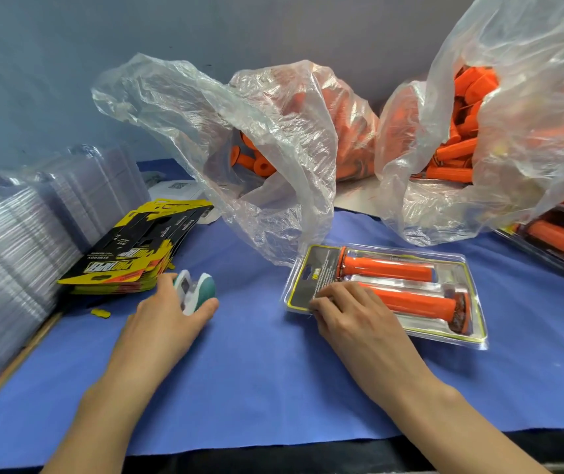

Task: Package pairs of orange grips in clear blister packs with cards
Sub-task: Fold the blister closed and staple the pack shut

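While the right hand point(345, 313) sits bent-fingered on the pack point(462, 265) (pressing or pinching, can't tell), both grips point(390, 268) lie inside; left hand point(167, 313) wraps a teal dispenser point(193, 290); ease off and the pack could skid or pop open; cards point(130, 254) look like "PRO TAPER", upside down.

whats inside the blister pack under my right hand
Two orange grips side by side and a dark card. The right hand hides part of the card and the near grip's end.
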